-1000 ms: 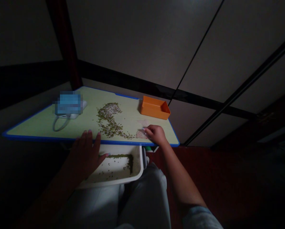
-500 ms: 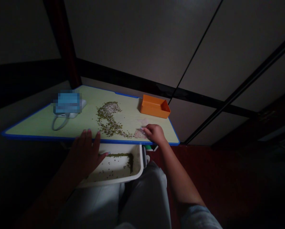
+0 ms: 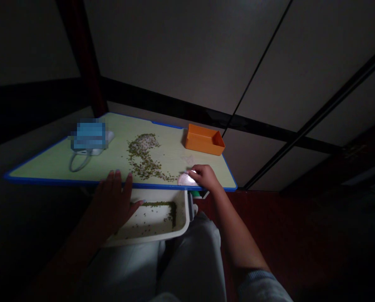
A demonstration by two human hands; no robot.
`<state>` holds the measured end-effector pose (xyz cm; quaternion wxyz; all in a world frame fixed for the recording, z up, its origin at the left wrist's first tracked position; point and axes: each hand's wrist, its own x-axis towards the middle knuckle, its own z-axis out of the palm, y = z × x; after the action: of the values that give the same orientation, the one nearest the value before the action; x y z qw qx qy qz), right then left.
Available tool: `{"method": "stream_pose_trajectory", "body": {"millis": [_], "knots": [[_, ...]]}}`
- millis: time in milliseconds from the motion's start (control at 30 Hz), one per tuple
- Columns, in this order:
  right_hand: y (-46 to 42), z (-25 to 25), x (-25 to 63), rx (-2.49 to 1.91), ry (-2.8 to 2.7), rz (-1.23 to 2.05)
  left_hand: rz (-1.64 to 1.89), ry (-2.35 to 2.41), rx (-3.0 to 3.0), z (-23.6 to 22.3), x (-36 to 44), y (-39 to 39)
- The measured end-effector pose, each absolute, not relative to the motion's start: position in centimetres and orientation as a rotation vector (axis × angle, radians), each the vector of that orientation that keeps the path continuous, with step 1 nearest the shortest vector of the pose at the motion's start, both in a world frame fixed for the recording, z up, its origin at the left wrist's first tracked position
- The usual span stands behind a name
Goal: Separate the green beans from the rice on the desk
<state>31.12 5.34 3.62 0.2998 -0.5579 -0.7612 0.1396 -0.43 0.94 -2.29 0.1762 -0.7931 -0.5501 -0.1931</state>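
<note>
My right hand [image 3: 204, 177] is closed in a pinch on a thin, clear, round-edged piece of plastic [image 3: 187, 179], which shines brightly near the table's front edge. Its exact kind cannot be made out. To its left, small green grains mixed with whitish ones [image 3: 143, 161] lie in a loose curved heap on the pale table top [image 3: 171, 144]. My left hand [image 3: 113, 201] is open, fingers spread, its fingertips on the table's blue front edge. Its thumb reaches over a white tub [image 3: 182, 228], where green grains [image 3: 157, 204] are gathered along the far and right sides.
An orange open box [image 3: 203, 144] stands at the table's back right corner. At the left lies a whitish device with a grey strap loop [image 3: 77, 163], its upper part blurred out. Dark-trimmed panels [image 3: 181, 54] rise behind the table. My legs [image 3: 190, 256] are beneath the tub.
The clear piece has tilted under my right hand and now catches a bright glare. My right thumb and fingers have shifted slightly. The left hand, heap and box stay put.
</note>
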Motion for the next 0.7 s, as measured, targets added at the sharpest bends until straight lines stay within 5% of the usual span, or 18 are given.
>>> {"method": "stream_pose_trajectory", "body": {"millis": [367,700], "knots": [[5.6,3.2,31.5,-1.410,-1.891,0.522,-0.581,-1.581,-2.270,-2.0,-0.4,0.9],[5.8,3.6,30.4,-1.606,-2.005,0.197,-0.586,-1.556,-2.259,-2.3,-0.4,0.9]]}}
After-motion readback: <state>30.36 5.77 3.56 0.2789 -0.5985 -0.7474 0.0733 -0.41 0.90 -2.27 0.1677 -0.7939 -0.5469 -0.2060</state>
